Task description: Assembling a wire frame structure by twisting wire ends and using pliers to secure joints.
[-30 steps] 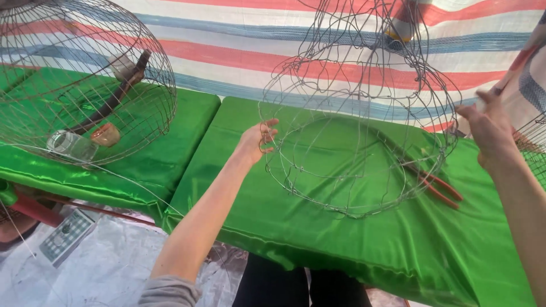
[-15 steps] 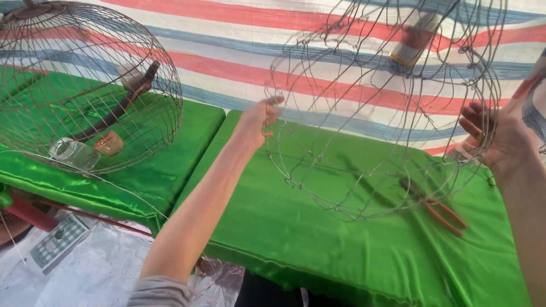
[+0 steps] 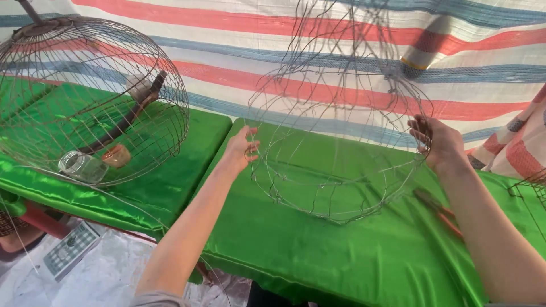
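Wire cage frame (image 3: 335, 153) held between left hand (image 3: 242, 149) and right hand (image 3: 437, 141).

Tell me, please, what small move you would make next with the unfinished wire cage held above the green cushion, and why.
Probably lower the wire cage frame onto the green cushion. The left hand and right hand grip its opposite sides, so neither is free, and it hangs tilted above the cushion. The pliers lie beside the right forearm; setting the frame down would free a hand for them.
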